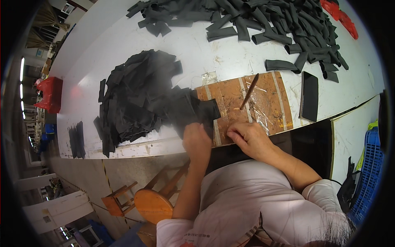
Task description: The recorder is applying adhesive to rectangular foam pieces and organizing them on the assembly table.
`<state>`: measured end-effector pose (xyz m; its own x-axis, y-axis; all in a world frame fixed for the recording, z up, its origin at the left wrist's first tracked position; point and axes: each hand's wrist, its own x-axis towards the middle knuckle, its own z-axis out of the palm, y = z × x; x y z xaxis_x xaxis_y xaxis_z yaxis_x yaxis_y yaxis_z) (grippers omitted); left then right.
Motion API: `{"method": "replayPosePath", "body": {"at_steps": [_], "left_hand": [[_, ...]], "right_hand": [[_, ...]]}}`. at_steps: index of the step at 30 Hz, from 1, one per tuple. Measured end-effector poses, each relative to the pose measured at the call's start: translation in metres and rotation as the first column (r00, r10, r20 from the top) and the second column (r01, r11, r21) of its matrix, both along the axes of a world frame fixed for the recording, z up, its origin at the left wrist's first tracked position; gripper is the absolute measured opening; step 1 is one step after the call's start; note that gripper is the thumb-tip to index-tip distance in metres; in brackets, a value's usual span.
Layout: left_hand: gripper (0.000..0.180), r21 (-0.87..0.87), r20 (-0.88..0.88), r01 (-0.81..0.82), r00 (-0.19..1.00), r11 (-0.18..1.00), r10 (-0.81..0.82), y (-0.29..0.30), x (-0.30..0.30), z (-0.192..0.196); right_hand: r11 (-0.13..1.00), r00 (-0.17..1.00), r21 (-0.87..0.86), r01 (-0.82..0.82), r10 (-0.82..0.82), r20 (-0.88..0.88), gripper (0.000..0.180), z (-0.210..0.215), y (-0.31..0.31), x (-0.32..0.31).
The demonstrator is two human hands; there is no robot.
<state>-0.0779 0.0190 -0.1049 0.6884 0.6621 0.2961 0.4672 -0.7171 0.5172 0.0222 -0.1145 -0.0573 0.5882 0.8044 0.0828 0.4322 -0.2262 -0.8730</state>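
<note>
My left hand (196, 140) grips a black fabric piece (193, 110) at the near edge of the white table (230, 57), pulling it from a big heap of flat black pieces (135, 94). My right hand (249, 136) rests with curled fingers on a brown work board (263, 103) covered with clear tape, just right of the left hand. Whether it pinches anything is not visible. A thin brown stick tool (249, 90) lies on the board above the right hand.
A pile of folded black strips (263, 20) covers the far side of the table. A black phone (309, 96) lies right of the board. Red bags (341, 16) sit at the far right. Wooden stools (152, 201) stand below the table; a blue crate (370, 173) stands at right.
</note>
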Motion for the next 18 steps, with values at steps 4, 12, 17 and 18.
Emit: {"method": "replayPosePath", "body": {"at_steps": [4,12,17,18], "left_hand": [[0.006,-0.038,0.162,0.096,0.983,0.995,-0.088,-0.006,0.009,0.012],[0.008,-0.102,0.176,0.272,0.952,0.957,-0.252,-0.013,0.009,0.015],[0.027,0.056,0.113,-0.126,0.986,0.991,0.119,0.009,-0.017,-0.001],[0.033,0.111,0.089,-0.161,0.985,0.981,0.151,0.014,-0.019,-0.003]], "right_hand": [[0.997,0.997,-0.019,0.073,-0.073,-0.029,0.010,-0.004,-0.011,0.000],[0.996,0.993,-0.024,0.081,-0.083,-0.085,0.011,-0.007,-0.014,0.002],[0.992,0.992,-0.036,0.119,-0.120,-0.034,0.013,-0.008,-0.013,0.001],[0.986,0.985,-0.044,0.161,-0.158,0.069,0.018,-0.006,-0.011,0.001]]}}
